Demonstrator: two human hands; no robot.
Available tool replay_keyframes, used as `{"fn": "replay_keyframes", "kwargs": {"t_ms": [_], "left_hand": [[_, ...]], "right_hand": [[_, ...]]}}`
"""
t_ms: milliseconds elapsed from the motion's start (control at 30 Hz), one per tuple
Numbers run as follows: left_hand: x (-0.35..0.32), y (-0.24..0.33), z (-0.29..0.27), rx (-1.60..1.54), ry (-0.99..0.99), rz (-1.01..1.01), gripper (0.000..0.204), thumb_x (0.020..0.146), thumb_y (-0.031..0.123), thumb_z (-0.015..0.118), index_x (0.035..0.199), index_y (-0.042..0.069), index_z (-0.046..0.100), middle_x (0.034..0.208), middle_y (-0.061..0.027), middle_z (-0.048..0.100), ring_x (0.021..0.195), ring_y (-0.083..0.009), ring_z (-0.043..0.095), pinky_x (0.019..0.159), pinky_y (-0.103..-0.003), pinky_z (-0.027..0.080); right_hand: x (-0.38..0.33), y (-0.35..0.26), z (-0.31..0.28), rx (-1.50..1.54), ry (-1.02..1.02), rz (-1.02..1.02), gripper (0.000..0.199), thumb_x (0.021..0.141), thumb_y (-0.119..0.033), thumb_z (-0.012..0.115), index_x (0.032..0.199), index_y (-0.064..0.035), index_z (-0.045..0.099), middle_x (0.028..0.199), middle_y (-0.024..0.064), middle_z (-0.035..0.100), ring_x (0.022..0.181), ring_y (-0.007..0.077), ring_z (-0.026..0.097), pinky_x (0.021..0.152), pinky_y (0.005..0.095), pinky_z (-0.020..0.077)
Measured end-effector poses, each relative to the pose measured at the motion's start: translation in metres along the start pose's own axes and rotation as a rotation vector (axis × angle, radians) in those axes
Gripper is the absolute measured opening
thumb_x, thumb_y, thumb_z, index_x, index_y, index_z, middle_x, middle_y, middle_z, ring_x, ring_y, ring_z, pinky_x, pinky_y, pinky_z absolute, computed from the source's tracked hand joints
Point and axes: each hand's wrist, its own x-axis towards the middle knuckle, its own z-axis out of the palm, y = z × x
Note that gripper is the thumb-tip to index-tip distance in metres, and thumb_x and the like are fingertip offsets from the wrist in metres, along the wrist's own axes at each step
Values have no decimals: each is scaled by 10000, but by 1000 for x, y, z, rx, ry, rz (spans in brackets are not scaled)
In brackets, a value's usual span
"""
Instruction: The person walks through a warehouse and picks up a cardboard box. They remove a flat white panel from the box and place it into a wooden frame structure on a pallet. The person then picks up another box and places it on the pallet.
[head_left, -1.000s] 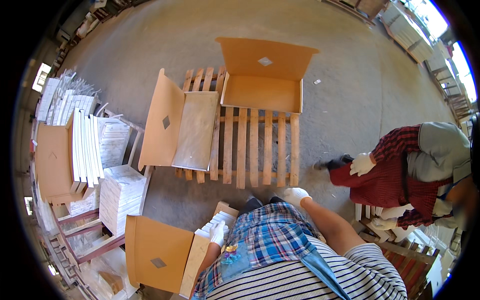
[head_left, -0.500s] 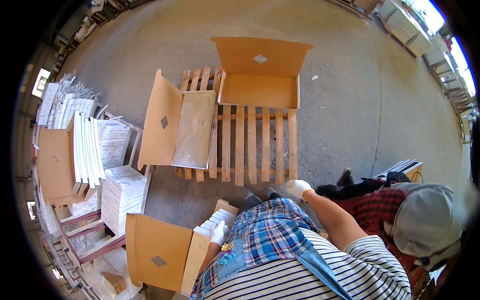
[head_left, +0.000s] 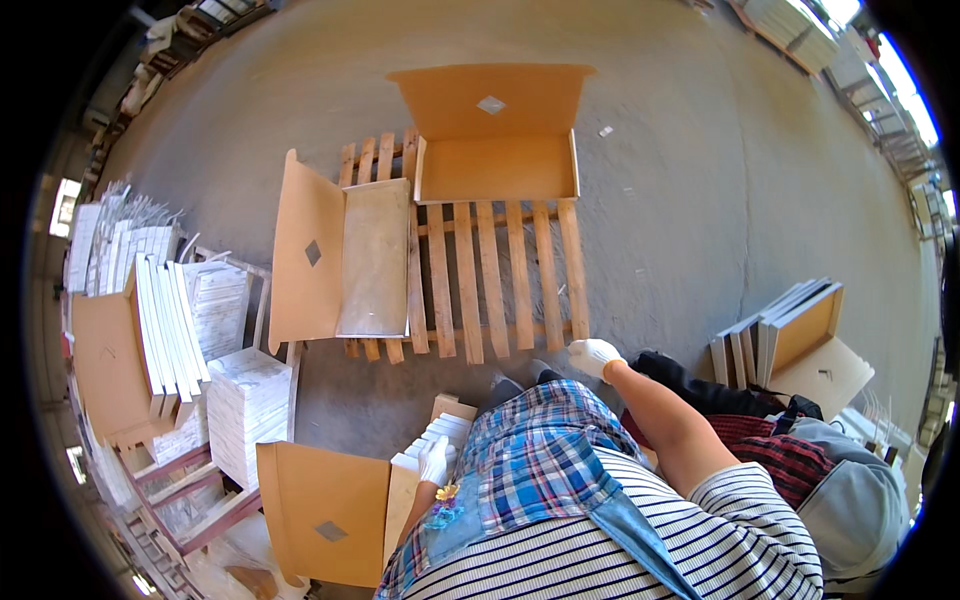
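Observation:
My left hand (head_left: 433, 461), in a white glove, lies on a row of white strips (head_left: 408, 461) beside my left leg. Its fingers look stretched out along the strips. An open cardboard box (head_left: 325, 500) with a raised lid stands left of them. My right hand (head_left: 592, 357), gloved too, hovers near the close right corner of a wooden pallet (head_left: 470, 290); its fingers are curled, and anything inside them is hidden. On the pallet stands an open brown box (head_left: 495, 170). Left of it, another box (head_left: 306, 255) with its lid folded back has a flat greyish panel (head_left: 375, 258).
At left, a rack (head_left: 190, 480) bears white bundled stacks (head_left: 250, 405) and a tilted carton with white panels (head_left: 163, 325). On my right a co-worker in a grey hood (head_left: 850, 490) bends beside another carton of panels (head_left: 780, 335). Concrete floor (head_left: 680, 200) surrounds the pallet.
My view has shifted slightly, so the pallet and boxes sit further left. The co-worker has bent lower, uncovering more of the carton at right. Both my hands keep nearly the same poses.

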Motion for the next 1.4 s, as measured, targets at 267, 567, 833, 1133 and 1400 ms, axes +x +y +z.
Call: {"fn": "replay_keyframes", "kwargs": {"t_ms": [267, 567, 833, 1133, 1400], "left_hand": [[2, 29, -5, -117, -45, -173, 315, 944, 270, 569, 1011, -24, 660, 935, -139, 672, 848, -245, 642, 756, -370, 514], [10, 103, -10, -305, -277, -415, 309, 945, 227, 598, 1128, -19, 638, 993, -84, 677, 908, -187, 651, 776, -325, 536], [33, 119, -1, 45, -413, -146, 269, 928, 225, 615, 1077, 4, 654, 920, -68, 671, 829, -169, 628, 737, -320, 499], [34, 140, 8, -80, -381, -345, 245, 920, 236, 605, 1003, 16, 674, 833, -45, 643, 728, -122, 593, 661, -284, 488], [24, 106, 24, -12, -297, -323, 307, 915, 252, 625, 1068, -11, 666, 873, -61, 665, 796, -136, 602, 739, -289, 487]], "right_hand": [[-22, 10, 27, 132, 1, 152, 349, 845, -304, 586, 1126, -130, 698, 1102, 145, 694, 1029, 349, 645, 912, 420, 501], [-48, 27, 52, 208, -77, 323, 388, 863, -284, 564, 1205, -132, 666, 1158, 158, 677, 1082, 347, 631, 951, 407, 486], [-36, 24, 39, 247, -67, 423, 455, 871, -280, 559, 1308, -154, 589, 1217, 162, 649, 1107, 352, 618, 953, 414, 485], [33, 51, -11, -151, -170, 319, 500, 893, -256, 516, 1388, -192, 503, 1076, 154, 697, 955, 357, 675, 778, 442, 538], [117, 62, -102, 124, 316, 338, 458, 896, -275, 519, 1348, -204, 538, 1133, 186, 668, 1038, 367, 636, 871, 438, 508]]}}
